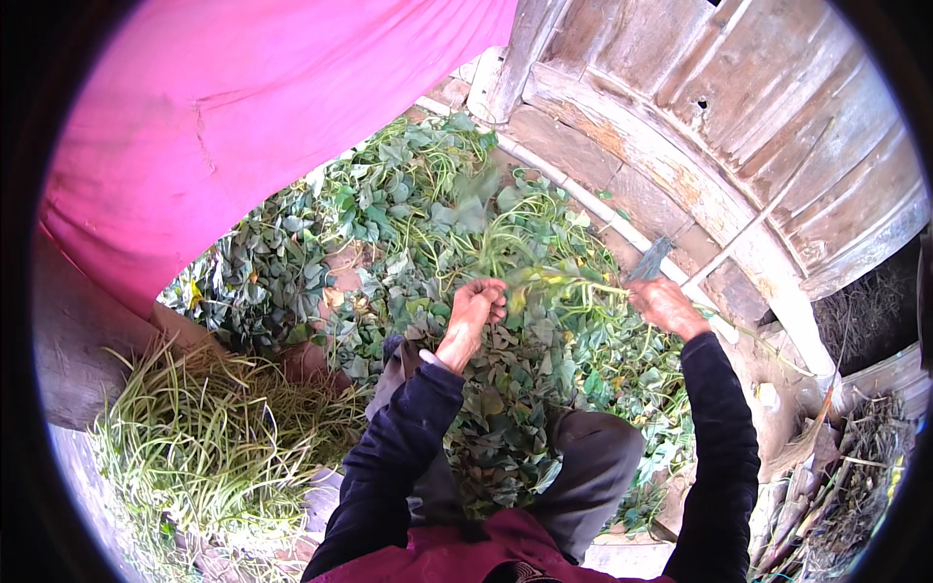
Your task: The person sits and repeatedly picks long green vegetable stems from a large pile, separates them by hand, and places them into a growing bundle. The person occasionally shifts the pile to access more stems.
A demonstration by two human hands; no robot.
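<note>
My right hand is closed around the end of a green vine stem, which stretches left from it with blurred yellowish leaves. My left hand is held near the leafy end, fingers curled; whether it grips any of the vine is unclear. Below both hands a wide heap of leafy green vines covers the ground in front of me and between my knees. To my left lies a pile of long, thin, leafless green stems.
A pink cloth hangs at the upper left. Wooden planks stand at the upper right, with a pale pole along the ground and a thin stick leaning there. Dry sticks and brush lie at the lower right.
</note>
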